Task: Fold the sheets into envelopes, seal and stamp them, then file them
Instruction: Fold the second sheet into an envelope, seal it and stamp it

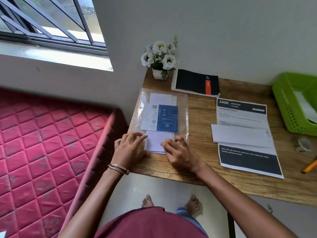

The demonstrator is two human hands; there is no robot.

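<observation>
Where both hands (152,148) press, envelopes (155,143).

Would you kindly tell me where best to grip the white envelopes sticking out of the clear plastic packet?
Pinch the white envelopes at their exposed near end, coming from the desk's front edge; only that end protrudes from the clear plastic packet.
</observation>
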